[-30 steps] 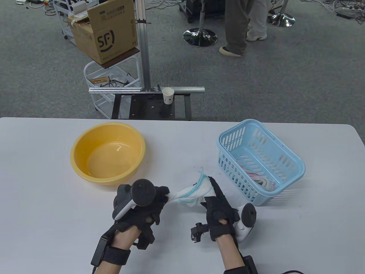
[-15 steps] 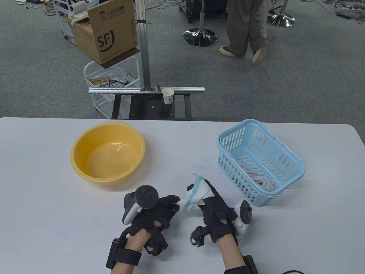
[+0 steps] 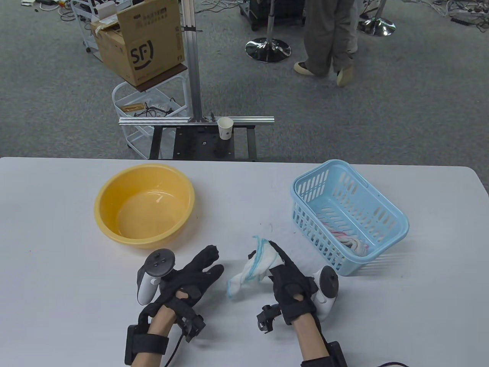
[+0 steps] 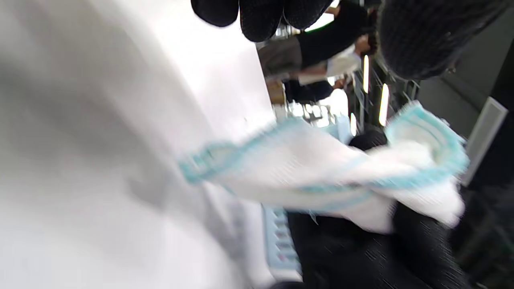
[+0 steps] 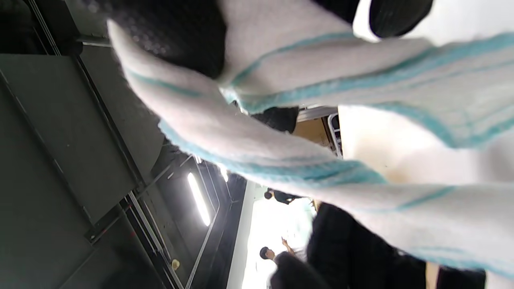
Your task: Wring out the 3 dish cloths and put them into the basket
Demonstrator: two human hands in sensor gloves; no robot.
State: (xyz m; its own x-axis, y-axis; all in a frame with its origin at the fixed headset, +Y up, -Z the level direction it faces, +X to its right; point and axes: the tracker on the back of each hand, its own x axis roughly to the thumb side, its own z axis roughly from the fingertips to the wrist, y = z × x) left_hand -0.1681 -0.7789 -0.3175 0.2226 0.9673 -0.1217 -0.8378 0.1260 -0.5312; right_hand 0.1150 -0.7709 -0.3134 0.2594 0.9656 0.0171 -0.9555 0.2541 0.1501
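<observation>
Near table (image 3: 57, 229) front edge, between yellow basin (image 3: 144, 205) and blue basket (image 3: 348, 214): white, teal-edged dish cloth (image 3: 254, 267) gripped by right hand (image 3: 291, 284), lifted off surface. Left hand (image 3: 191, 277) spread, nothing held. Other cloths seen in basket.

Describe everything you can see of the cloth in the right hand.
The dish cloth is white, looks like soft terry, with a light blue stitched edge and thin blue stripes. It is bunched and twisted into a rough roll, not spread flat. The right hand grips its upper end; the lower end hangs free toward the open left hand, which does not touch it. It is held above the white table, beside the blue basket.
</observation>
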